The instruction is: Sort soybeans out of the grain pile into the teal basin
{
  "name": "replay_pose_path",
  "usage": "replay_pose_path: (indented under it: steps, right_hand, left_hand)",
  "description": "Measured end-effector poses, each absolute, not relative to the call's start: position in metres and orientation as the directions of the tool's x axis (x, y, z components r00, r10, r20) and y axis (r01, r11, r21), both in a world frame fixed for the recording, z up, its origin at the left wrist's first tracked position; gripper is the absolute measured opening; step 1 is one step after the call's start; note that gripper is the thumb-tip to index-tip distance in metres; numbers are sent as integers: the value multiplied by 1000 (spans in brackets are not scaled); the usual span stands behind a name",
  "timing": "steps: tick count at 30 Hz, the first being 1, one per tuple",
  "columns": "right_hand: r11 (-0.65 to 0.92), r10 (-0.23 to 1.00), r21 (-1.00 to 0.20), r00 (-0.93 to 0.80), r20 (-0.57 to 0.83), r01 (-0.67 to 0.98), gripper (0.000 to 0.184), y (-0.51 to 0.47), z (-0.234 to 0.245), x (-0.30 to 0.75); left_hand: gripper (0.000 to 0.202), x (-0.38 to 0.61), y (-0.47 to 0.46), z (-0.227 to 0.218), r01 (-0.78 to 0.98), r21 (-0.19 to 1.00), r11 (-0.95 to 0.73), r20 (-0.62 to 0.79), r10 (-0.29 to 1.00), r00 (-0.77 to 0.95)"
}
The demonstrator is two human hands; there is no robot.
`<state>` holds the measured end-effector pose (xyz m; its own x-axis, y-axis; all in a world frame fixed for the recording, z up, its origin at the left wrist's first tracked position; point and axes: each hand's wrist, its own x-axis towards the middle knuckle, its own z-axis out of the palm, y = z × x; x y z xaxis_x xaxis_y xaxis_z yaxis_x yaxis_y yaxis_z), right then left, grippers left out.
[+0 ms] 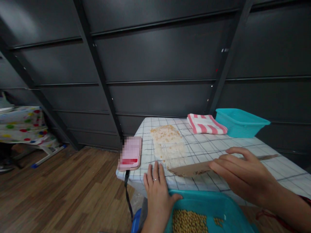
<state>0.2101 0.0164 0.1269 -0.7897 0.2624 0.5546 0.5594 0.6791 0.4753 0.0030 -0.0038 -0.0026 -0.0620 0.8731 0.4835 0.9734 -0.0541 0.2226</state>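
Note:
My right hand is closed around a long strip of brown cardboard, held edge-down just above the checked tablecloth near the table's front edge. My left hand, with a ring on one finger, lies with fingers stretched out at that edge; its thumb reaches over the rim of a teal plastic basin. Yellowish-brown beans, which look like soybeans, lie in the basin. Farther back on the cloth is a patch of pale grains mixed with some beans, with a whitish smear nearer me.
A second teal basin stands at the back right, beside a folded pink-and-white striped towel. A pink phone-like item with a black strap lies at the left corner. Behind is a dark panelled wall; another table stands far left.

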Motion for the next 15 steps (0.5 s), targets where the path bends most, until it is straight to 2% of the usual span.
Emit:
replay_pose_path:
  steps: [5, 12, 15]
  right_hand:
    - [730, 318, 401, -794, 518, 554, 30, 9, 133, 215]
    - [677, 284, 465, -786, 550, 570, 26, 16, 127, 212]
    - [695, 297, 452, -796, 528, 559, 25, 15, 127, 209]
  left_hand:
    - [97, 3, -4, -1, 971, 233, -50, 461, 885, -65]
    - [94, 3, -3, -1, 968, 246, -46, 460, 885, -75]
    - [94, 4, -4, 1, 969, 242, -46, 451, 890, -70]
